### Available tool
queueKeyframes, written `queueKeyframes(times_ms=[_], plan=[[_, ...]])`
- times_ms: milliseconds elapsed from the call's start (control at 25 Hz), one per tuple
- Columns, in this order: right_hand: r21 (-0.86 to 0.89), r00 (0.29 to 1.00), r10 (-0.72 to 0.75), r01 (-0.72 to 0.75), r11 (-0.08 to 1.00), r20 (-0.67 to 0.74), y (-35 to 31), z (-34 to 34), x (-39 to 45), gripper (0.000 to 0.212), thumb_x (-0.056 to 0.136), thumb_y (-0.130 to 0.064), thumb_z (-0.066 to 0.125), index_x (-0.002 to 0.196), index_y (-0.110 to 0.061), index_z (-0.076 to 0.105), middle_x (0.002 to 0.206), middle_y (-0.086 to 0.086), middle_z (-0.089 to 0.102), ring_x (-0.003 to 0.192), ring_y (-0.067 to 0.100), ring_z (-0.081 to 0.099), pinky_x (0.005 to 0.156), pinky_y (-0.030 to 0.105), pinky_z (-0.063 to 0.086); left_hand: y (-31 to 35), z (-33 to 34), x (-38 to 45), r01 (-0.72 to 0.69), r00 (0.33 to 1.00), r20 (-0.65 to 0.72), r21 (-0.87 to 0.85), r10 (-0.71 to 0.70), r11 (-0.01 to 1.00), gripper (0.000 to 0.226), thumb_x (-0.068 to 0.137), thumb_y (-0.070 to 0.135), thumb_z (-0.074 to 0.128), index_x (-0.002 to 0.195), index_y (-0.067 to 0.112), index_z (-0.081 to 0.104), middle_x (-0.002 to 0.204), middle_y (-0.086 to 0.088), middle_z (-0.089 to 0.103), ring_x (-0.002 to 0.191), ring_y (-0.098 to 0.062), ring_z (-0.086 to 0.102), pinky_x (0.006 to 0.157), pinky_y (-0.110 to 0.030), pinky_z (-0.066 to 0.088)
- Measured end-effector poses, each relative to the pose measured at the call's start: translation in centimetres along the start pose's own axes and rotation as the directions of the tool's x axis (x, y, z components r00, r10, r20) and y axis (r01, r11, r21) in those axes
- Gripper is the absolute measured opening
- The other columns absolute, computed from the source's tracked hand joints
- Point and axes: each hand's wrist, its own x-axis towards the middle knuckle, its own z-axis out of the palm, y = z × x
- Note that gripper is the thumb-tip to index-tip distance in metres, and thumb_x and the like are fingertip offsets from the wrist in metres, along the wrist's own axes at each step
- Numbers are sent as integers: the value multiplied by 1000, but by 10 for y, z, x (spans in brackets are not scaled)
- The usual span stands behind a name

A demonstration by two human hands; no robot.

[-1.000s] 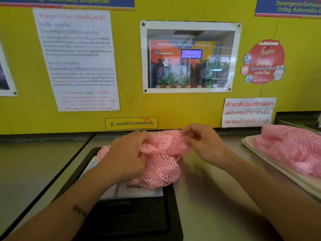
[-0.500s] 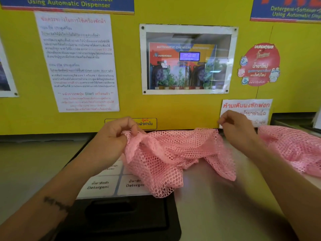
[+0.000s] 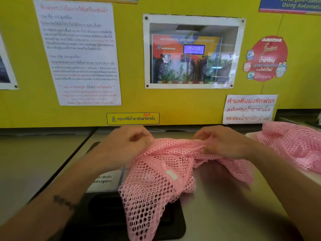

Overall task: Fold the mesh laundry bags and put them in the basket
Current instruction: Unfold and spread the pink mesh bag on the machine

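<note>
A pink mesh laundry bag (image 3: pixel 156 185) hangs in front of me over the grey machine top, its lower part draping down over a black lid. My left hand (image 3: pixel 125 145) pinches its top edge at the left. My right hand (image 3: pixel 224 145) grips the same edge at the right, a short way from the left hand. A small white label shows on the mesh near the middle. More pink mesh bags (image 3: pixel 293 145) lie in a heap on a white tray (image 3: pixel 250 135) at the right. No basket is in view.
The grey metal machine top (image 3: pixel 225 214) runs left to right below a yellow wall (image 3: pixel 173 105) covered with notices and a framed window. A black detergent lid (image 3: pixel 107 214) with white labels sits under the hanging bag. A seam splits the top at the left.
My hands first spread the bunched bag wide, then came back closer together along its top edge. The bag now hangs longer, down over the black lid.
</note>
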Motion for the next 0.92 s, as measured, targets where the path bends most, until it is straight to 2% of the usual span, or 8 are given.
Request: queueKeyframes(times_ms=[80, 160, 280, 440, 600, 680, 800, 920], plan=[[-16, 999, -40, 40, 999, -21, -5, 4, 2, 15, 85, -32, 70, 100, -32, 70, 100, -12, 66, 90, 5, 59, 75, 25, 43, -2, 16, 0, 87, 966, 220, 225, -138, 971, 55, 82, 72, 45, 127, 43, 53, 130, 7, 55, 123, -15, 50, 101, -41, 43], [-60, 993, -63, 57, 997, -103, -7, 7, 3, 10, 89, -24, 63, 82, -29, 69, 86, -8, 69, 76, 7, 59, 68, 28, 44, -11, 25, 0, 116, 873, 392, 411, -290, 904, 90, 70, 85, 43, 147, 50, 14, 159, 4, 15, 147, -26, 13, 116, -57, 22], [-108, 904, 144, -203, 973, -404, 13, -14, 6, 15, 88, -18, 56, 80, -27, 65, 87, -1, 66, 78, 19, 60, 75, 36, 51, -25, 20, 9, 144, 932, 211, 534, -296, 833, 100, 71, 80, 52, 148, 51, -6, 162, 0, -14, 149, -30, -11, 117, -60, 5], [-211, 828, 435, -524, 826, -354, 40, -25, -6, 9, 82, -23, 58, 86, -21, 65, 89, 7, 67, 80, 28, 61, 82, 42, 55, -29, 12, 16, 240, 969, -100, 615, -228, 751, 94, 82, 46, 64, 149, 46, 0, 160, -4, -5, 147, -30, -1, 117, -60, 5], [-17, 889, 308, -333, 943, -339, 22, -21, -1, 32, 83, -9, 54, 110, -22, 65, 108, 4, 64, 92, 25, 60, 78, 35, 49, -15, 13, 13, 93, 960, -272, 510, 58, 855, 32, 86, 36, 55, 117, 38, 53, 116, 6, 50, 114, -19, 49, 106, -52, 34], [128, 948, 123, -89, 988, -294, -2, -10, 0, 44, 87, -6, 51, 127, -24, 59, 120, -2, 58, 105, 20, 57, 81, 32, 46, -5, 25, 7, 32, 985, -169, 352, 30, 936, 32, 85, 54, 47, 110, 37, 57, 106, 10, 53, 104, -14, 53, 99, -47, 44], [11, 994, -67, 68, 998, -90, -21, 21, 3, 42, 92, -23, 57, 133, -29, 55, 124, -11, 55, 115, 11, 55, 93, 33, 46, -3, 44, 6, 63, 972, 176, 454, -158, 889, 67, 80, 70, 47, 141, 46, 33, 146, 4, 30, 138, -21, 28, 113, -54, 27], [-65, 986, 0, -11, 998, -165, -8, 28, 14, 10, 85, -24, 62, 87, -32, 68, 95, -9, 71, 87, 16, 65, 76, 35, 53, -3, 43, 8, -19, 983, 170, 493, -75, 870, 45, 87, 49, 57, 130, 43, 47, 128, 9, 43, 127, -15, 40, 111, -47, 28]])
